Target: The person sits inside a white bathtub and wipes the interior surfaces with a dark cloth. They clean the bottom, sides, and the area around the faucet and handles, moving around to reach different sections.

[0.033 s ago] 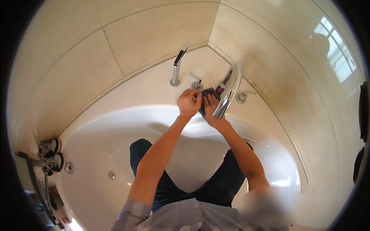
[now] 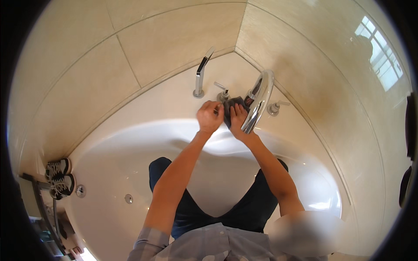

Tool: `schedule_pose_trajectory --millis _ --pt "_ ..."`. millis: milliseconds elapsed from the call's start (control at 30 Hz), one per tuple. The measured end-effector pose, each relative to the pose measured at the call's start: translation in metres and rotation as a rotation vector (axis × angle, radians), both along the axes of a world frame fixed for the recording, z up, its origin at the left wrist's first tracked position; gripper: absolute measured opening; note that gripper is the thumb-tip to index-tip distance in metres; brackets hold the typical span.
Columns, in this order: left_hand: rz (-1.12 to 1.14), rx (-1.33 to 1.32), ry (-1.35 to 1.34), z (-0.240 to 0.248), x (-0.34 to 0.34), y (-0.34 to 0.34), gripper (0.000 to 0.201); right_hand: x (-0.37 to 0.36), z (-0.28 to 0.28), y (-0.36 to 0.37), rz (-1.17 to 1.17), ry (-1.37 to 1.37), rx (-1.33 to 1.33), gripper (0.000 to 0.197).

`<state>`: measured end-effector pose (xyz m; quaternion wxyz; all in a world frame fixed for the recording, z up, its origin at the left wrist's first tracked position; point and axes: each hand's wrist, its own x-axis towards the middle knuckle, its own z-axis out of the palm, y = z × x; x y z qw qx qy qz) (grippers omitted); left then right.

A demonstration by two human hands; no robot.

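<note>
Right hand (image 2: pixel 237 120) unclenched on one cloth (image 2: pixel 237 101), left (image 2: pixel 209 117) curled, hold unclear, I've two legs (image 2: pixel 256 200) in one tub (image 2: pixel 104 174), handles (image 2: pixel 224 94) at twelve and one o'clock.

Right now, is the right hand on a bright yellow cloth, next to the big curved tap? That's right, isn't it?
Not quite: the cloth is dark grey, not yellow. The head view shows it, with the right hand on it, next to the big curved tap.
</note>
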<state>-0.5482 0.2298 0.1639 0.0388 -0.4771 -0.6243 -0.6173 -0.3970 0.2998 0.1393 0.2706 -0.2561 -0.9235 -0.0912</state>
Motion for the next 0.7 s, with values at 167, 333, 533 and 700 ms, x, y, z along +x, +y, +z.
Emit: schedule_pose_trajectory --millis 167,333,533,700 --pt "0.182 -0.093 0.261 -0.012 -0.083 -0.039 0.008 -0.047 0.013 0.013 -0.185 0.088 -0.204 0.062" --pt "0.15 -0.097 0.089 -0.012 -0.089 -0.042 0.012 -0.059 0.028 0.012 -0.33 0.085 -0.455 0.08" --pt "0.095 -0.066 0.006 -0.015 -0.092 -0.042 0.016 -0.048 0.023 -0.062 -0.26 0.169 -0.498 0.072" --pt "0.099 -0.061 -0.168 -0.012 -0.09 -0.041 0.02 -0.095 0.01 -0.086 -0.025 0.054 -0.343 0.063"
